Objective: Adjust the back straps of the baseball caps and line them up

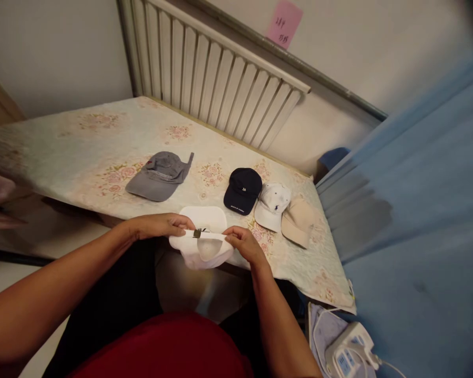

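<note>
Between my two hands is a white cap (207, 254), held at the table's front edge with its back strap and metal buckle facing me and its brim pointing away. My left hand (167, 226) pinches the strap side near the buckle. On the other end of the strap, the fingers of my right hand (242, 241) are closed. Beyond lies a grey cap (161, 173) with its strap end sticking out. To the right, a navy cap (243, 190), a white cap with a small dark logo (274, 205) and a beige cap (299, 219) sit in a row, the last two overlapping.
A flowered cloth (82, 142) covers the table. Behind it stand a white radiator (216, 79) and a wall with a pink note (284, 23). A blue curtain (410, 184) hangs at the right. Low right is a power strip (350, 352) with cables.
</note>
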A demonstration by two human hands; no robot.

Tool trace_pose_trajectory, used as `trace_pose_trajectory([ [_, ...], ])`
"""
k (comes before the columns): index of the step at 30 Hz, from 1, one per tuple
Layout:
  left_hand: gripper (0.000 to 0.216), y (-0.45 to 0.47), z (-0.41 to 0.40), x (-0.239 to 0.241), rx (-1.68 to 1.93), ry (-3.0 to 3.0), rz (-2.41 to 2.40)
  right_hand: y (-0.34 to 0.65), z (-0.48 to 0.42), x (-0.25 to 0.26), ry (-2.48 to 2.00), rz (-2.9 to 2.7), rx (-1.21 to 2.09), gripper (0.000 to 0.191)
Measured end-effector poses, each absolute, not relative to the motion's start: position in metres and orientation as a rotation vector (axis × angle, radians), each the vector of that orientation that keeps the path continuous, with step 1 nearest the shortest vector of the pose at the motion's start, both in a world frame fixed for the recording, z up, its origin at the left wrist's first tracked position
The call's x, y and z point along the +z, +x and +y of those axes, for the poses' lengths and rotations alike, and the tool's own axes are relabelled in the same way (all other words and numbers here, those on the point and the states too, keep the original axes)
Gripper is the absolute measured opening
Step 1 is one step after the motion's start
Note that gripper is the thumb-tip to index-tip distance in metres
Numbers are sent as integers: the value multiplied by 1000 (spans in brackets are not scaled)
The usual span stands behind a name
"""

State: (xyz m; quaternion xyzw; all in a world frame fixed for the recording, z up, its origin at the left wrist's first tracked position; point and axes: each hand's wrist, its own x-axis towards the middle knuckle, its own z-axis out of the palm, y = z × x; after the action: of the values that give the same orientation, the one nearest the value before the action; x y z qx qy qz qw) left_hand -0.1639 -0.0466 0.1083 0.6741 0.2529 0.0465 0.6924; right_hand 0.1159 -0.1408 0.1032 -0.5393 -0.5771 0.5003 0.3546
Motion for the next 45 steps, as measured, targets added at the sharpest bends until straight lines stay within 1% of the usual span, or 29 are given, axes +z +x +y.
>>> trace_pose_trajectory([
  [2,37,-161,-48,112,78,1551,582,115,-140,103,-1398,-1508,1285,14],
  [8,44,-146,-57,124,108,1604,657,114,-138,101,-1406,-1528,1269,14],
  [18,34,-138,-59,125,-16,1699,661,114,-140,99,-1440,-1558,1221,14],
  [28,37,-137,-64,132,-53,1825,682,115,-143,100,-1430,-1560,1216,16],
  [32,37,-138,-63,125,-26,1837,677,115,-144,101,-1439,-1550,1217,15],
  [41,31,-135,-68,119,84,1769,751,114,-144,101,-1426,-1557,1167,13],
  [45,28,-130,-72,125,23,1813,738,114,-145,104,-1439,-1587,1120,13],
])
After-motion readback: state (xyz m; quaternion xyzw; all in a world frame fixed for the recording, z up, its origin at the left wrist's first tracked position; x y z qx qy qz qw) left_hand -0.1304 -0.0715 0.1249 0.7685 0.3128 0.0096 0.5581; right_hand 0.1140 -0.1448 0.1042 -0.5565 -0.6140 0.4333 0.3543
